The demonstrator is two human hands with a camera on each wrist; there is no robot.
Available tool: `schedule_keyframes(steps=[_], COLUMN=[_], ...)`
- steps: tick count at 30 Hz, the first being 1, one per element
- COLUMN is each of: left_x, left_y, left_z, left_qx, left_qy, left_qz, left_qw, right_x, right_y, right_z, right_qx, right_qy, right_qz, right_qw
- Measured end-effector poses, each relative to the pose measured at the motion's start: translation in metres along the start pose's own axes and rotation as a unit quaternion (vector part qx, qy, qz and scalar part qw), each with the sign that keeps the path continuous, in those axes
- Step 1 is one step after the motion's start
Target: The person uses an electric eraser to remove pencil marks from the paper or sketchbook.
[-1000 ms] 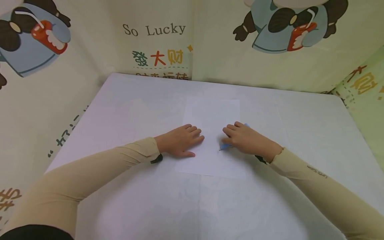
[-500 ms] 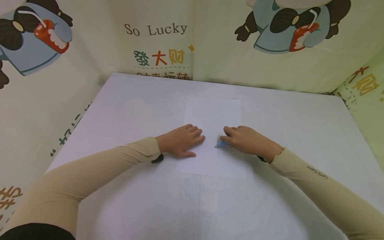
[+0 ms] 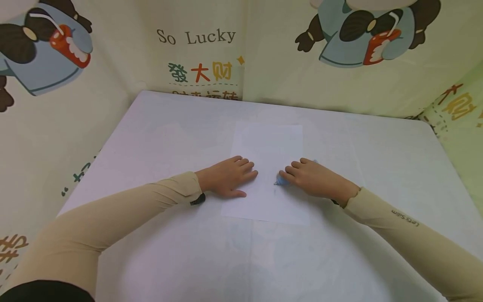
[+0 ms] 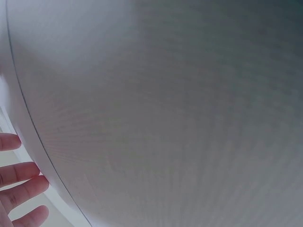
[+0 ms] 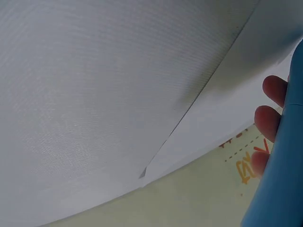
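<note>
A sheet of white paper (image 3: 268, 142) lies on the white table. My left hand (image 3: 228, 177) rests on its left part, palm down with the fingers spread; several of its fingertips (image 4: 23, 175) show in the left wrist view. My right hand (image 3: 311, 178) grips a thick blue pen (image 3: 281, 180) over the paper's right part. The pen's narrow tip points down and left, at or just above the sheet. Just below the tip there is a faint small mark on the paper. In the right wrist view the blue barrel (image 5: 279, 151) lies against the curled fingers.
The white tabletop (image 3: 181, 130) extends around the paper on every side. Behind it and at both sides hang pale printed cloths (image 3: 271, 79) with cartoon figures and lettering. A dark wrist strap (image 3: 198, 199) shows at the left cuff.
The pen tip has shifted slightly left and back to the right, ending a little higher on the sheet. My right fingers have changed their hold a little. My left hand stays put.
</note>
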State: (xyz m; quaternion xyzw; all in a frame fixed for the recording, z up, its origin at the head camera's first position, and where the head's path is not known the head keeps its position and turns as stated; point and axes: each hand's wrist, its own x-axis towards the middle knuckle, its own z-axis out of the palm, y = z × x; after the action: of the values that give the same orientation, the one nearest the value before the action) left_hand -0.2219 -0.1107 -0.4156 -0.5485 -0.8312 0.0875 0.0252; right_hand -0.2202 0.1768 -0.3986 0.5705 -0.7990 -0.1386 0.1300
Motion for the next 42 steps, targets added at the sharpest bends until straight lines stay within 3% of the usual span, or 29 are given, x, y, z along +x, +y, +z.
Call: schedule_keyframes(steps=[7, 14, 27, 42], left_x=[0.0006, 0.0006, -0.0002, 0.0009], left_y=[-0.0003, -0.0006, 0.0003, -0.0015], left_z=[0.0009, 0.0027, 0.0008, 0.0038], left_qx=[0.0, 0.004, 0.004, 0.015], left_qy=[-0.001, -0.003, -0.005, 0.01], left_qz=[0.0, 0.0, -0.001, 0.005], left_qw=[1.0, 1.0, 1.0, 0.9998], right_x=[-0.0018, -0.0014, 0.0007, 0.0069], right_y=[0.0008, 0.0041, 0.0042, 0.0053], right_z=[0.0021, 0.0056, 0.0022, 0.0055], right_qx=[0.0, -0.011, -0.007, 0.01], right_qy=[0.009, 0.064, 0.032, 0.082], right_qz=[-0.005, -0.018, -0.012, -0.029], right_qw=[1.0, 0.998, 0.999, 0.996])
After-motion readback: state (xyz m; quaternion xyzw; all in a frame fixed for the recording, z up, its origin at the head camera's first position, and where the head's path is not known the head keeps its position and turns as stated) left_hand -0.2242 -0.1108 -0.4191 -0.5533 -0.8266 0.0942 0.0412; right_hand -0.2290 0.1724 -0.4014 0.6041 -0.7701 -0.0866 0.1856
